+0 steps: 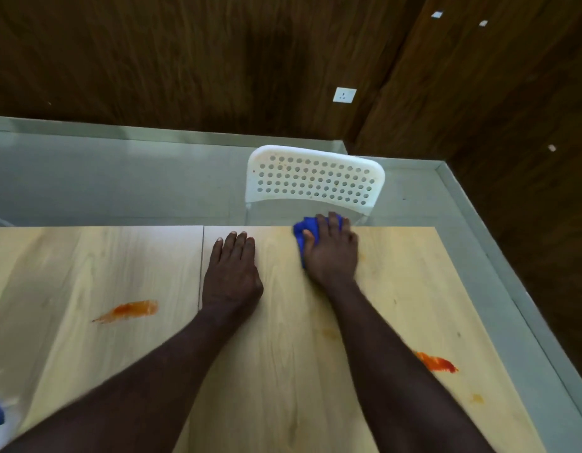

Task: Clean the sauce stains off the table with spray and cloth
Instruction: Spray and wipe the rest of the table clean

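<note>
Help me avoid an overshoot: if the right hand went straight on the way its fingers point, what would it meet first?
The right hand, gripping the blue cloth, sits at the table far edge; past it, the white chair backrest probably comes first, though depth is unclear.

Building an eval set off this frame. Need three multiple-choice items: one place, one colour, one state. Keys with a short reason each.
1. Where is the cloth?
A) at the far edge of the table, under the right hand
B) in a bucket
C) over a shelf

2. Cloth colour?
A) white
B) blue
C) green

3. How is the left hand?
A) gripping a bottle
B) raised fist
C) flat on the table

Key: 1 A, the right hand grips it at the far edge; 2 B, plainly blue; 3 C, palm down, fingers straight on the wood.
</note>
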